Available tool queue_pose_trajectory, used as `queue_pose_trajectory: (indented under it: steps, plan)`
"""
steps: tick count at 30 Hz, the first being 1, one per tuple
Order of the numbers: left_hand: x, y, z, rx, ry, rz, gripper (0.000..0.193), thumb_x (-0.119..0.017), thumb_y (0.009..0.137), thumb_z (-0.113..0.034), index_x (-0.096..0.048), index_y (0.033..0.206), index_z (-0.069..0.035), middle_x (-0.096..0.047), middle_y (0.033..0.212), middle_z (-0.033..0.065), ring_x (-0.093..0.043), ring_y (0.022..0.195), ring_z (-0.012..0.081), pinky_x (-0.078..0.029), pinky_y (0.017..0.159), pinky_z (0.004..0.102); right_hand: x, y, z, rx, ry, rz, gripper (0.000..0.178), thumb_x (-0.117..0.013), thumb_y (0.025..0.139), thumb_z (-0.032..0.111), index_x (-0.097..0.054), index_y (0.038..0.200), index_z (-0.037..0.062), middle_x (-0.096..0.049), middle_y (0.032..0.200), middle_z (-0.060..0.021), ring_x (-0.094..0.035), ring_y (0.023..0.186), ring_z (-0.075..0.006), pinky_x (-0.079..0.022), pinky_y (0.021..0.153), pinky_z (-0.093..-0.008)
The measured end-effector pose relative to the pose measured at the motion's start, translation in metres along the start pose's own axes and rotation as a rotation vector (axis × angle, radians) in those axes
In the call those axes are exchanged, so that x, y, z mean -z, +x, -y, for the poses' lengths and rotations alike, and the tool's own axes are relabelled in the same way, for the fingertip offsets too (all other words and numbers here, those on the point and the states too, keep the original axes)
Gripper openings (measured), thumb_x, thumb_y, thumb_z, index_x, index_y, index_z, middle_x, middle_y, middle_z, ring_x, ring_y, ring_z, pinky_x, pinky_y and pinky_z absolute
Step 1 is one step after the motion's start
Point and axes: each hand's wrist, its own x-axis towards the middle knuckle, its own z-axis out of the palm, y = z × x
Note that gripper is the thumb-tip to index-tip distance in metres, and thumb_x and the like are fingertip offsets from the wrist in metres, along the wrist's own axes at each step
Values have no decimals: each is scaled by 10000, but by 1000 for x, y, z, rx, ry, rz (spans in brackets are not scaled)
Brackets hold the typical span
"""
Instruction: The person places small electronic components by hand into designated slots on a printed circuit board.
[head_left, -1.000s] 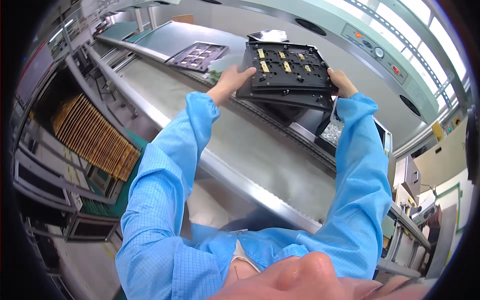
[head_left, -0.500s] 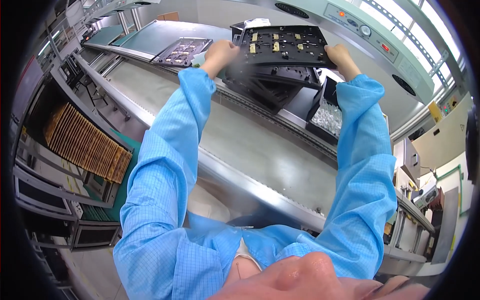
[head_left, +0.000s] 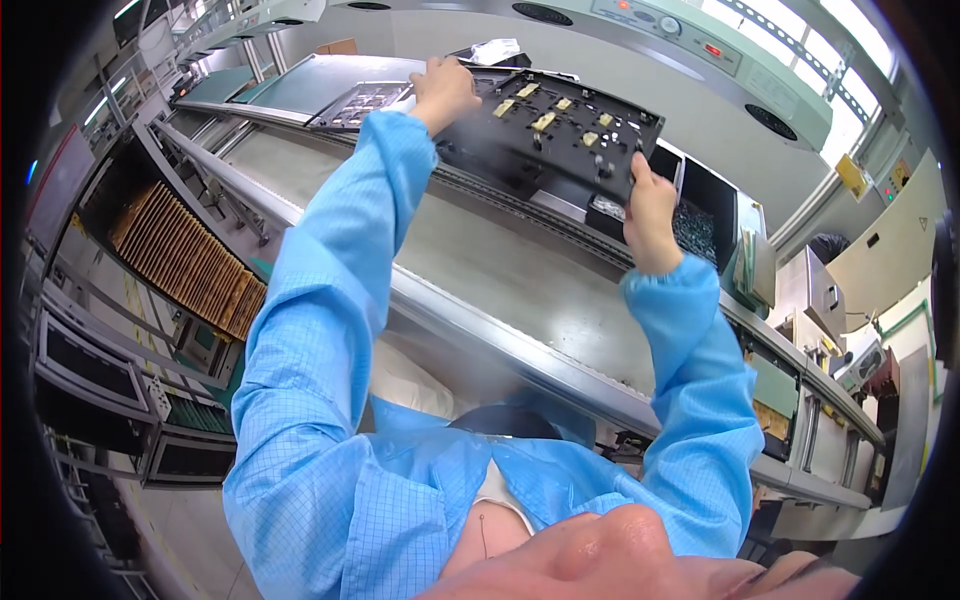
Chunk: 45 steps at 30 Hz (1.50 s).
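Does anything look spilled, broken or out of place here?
Nothing looks clearly spilled or broken. The one untidy spot is the crumpled whitish material behind the black tray, odd among such straight-edged things; I can't tell what it is.

Held tray [head_left: 572, 126]: matt, plastic-looking finish noted. Front rail [head_left: 520, 350]: smooth, glossy metal seen. Sleeves [head_left: 335, 310]: woven cloth recorded.

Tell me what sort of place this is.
Likely a factory floor, perhaps electronics assembly: a long conveyor line, a black tray and a lit control panel suggest it.
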Motion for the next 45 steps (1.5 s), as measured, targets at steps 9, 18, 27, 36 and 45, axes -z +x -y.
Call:
queue_pose_trajectory:
  steps: [9,18,27,36,45]
  plan:
    - [-14,-195,-58,-370,-826,-162,107,-718,763,-35,-633,814,7,-683,1093,135,-679,960,287,-543,779,327,159,-178,-2,118,-378,-2,328,-553,1017,233,-651,1057,-77,-628,1063,-30,-535,983,-91,-408,874,-224]
    - [-77,-257,-78,-206,-820,51,81,-709,792,-41,-673,852,-1,-684,1166,111,-644,1087,286,-479,937,365,189,-215,-31,57,-588,10,345,-585,979,265,-654,951,-72,-609,1142,-211,-602,1018,-337,-461,884,-357]
    - [-95,-219,-65,-230,-758,-15,72,-711,798,-48,-679,839,1,-691,1138,105,-651,1060,280,-493,912,347,175,-165,-75,-24,-642,29,397,-596,951,347,-713,950,-33,-607,1201,-204,-589,1098,-335,-466,931,-377]
    - [-106,-224,-46,-241,-760,19,82,-721,783,-47,-666,809,7,-694,1081,105,-663,993,285,-506,874,353,165,-172,-88,-139,-636,-1,391,-611,944,341,-720,964,-34,-614,1196,-211,-594,1096,-338,-465,936,-375]
    - [-105,-243,-40,-318,-626,12,223,-734,811,-181,-670,947,-16,-630,1142,186,-595,1086,371,-486,899,427,209,-149,-95,-304,-635,252,478,-558,990,426,-614,784,-2,-548,664,-20,-481,640,-137,-398,575,-334]
